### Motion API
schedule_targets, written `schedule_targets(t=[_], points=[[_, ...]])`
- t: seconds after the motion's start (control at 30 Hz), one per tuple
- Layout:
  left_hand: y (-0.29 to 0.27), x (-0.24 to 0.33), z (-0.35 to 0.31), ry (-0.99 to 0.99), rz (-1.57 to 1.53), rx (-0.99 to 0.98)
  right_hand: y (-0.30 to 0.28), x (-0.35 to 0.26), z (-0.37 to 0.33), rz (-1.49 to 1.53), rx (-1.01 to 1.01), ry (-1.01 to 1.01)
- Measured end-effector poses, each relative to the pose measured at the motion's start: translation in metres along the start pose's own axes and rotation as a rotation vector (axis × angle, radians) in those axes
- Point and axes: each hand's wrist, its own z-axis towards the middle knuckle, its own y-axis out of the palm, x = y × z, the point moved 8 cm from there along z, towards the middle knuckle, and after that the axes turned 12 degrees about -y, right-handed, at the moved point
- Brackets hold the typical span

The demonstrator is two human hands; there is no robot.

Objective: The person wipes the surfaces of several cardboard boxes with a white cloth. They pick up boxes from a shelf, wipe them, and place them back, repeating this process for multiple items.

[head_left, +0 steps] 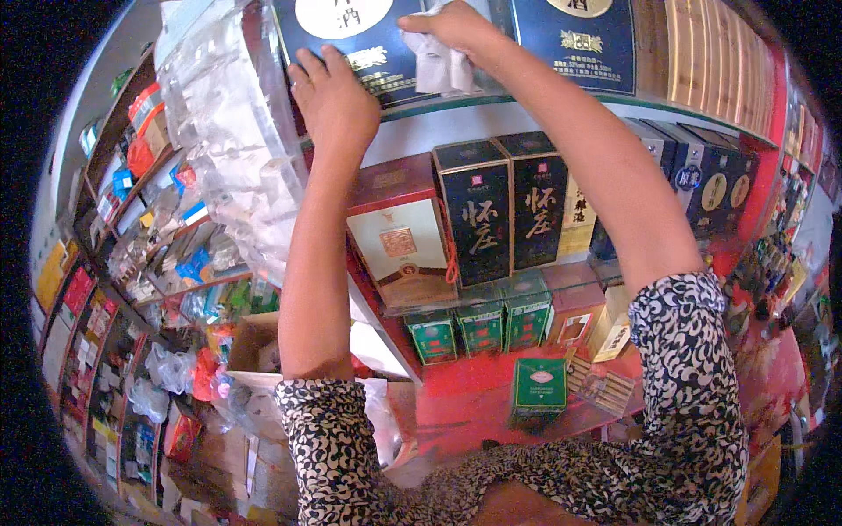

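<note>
Both my arms reach up to a dark blue liquor box (pixel 391 77) with a pale oval label, standing on the upper shelf. My left hand (pixel 338 101) lies against the lower front of this box with its fingers apart. In my right hand (pixel 456 28) is a crumpled whitish cloth (pixel 441 70), which hangs down over the box's right side. A second blue box (pixel 574 53) of the same kind stands to the right, behind my right forearm. The tops of both boxes are cut off by the upper edge of the view.
Below, a glass shelf carries a red-and-white box (pixel 403 241), black boxes (pixel 478 223) and others. Under it stand several green boxes (pixel 481 331). A single green box (pixel 539 386) sits on the red surface (pixel 456 399). Clear plastic sheeting (pixel 224 131) hangs at left, near crowded shelves and cartons.
</note>
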Motion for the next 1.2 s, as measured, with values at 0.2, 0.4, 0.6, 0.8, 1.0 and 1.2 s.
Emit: schedule_targets(t=[0.2, 0.4, 0.6, 0.8, 1.0, 1.2], points=[[0.002, -0.006, -0.006, 0.018, 0.088, 0.02, 0.01, 0.03, 0.015, -0.093, 0.098, 0.001], [0.008, 0.014, 0.001, -0.023, 0.078, 0.01, -0.032, -0.009, -0.011, -0.456, 0.213, 0.003], [-0.008, 0.009, -0.013, 0.04, 0.02, 0.166, -0.134, -0.129, -0.099, -0.589, 0.385, -0.281], [-0.033, 0.104, -0.029, 0.265, -0.311, 0.183, -0.307, -0.079, -0.097, -0.704, 0.449, -0.054], [-0.004, 0.083, -0.029, 0.159, -0.421, 0.123, -0.278, 0.057, -0.076, -0.46, 0.033, 0.11], [-0.003, 0.066, -0.024, 0.139, -0.444, 0.093, -0.224, 0.052, -0.061, -0.133, 0.063, -0.008]])
